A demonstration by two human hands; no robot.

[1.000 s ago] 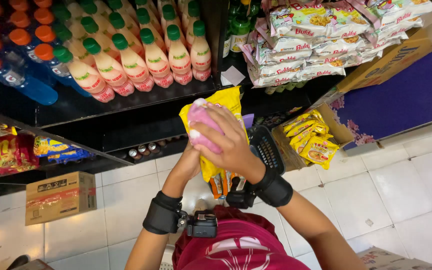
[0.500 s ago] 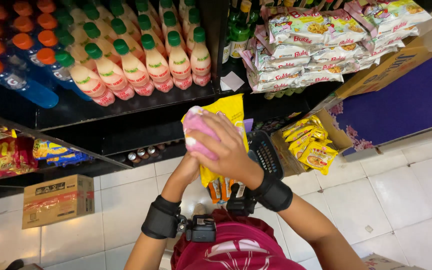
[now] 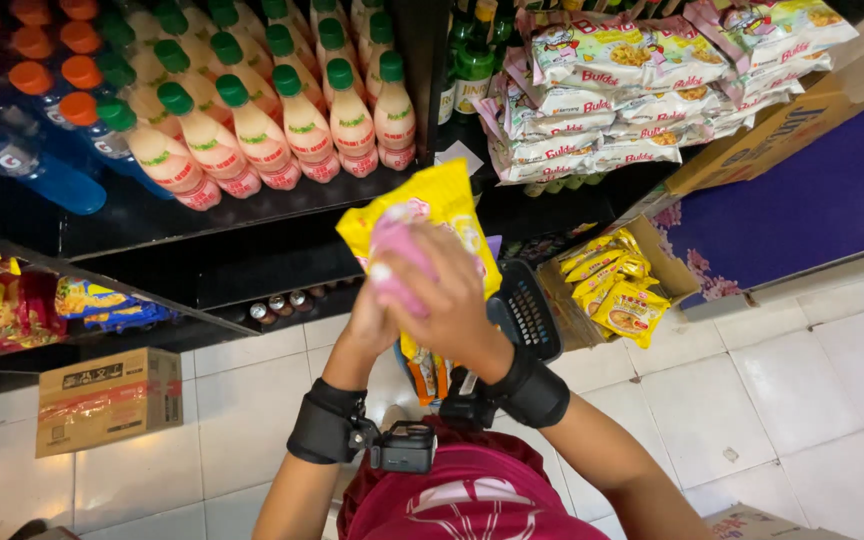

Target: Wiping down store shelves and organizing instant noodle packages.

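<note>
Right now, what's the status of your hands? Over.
Left hand and right hand both clasp a pink packet over a yellow packet. Black basket below. Nothing between hands and bottle shelf.

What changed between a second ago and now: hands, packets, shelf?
Little changed. Both hands, left hand and right hand, stay clasped around the pink packet against the yellow packet, raised slightly toward the shelf. Nothing taken or released. Green-capped bottles, black basket and cardboard box unchanged.
</note>
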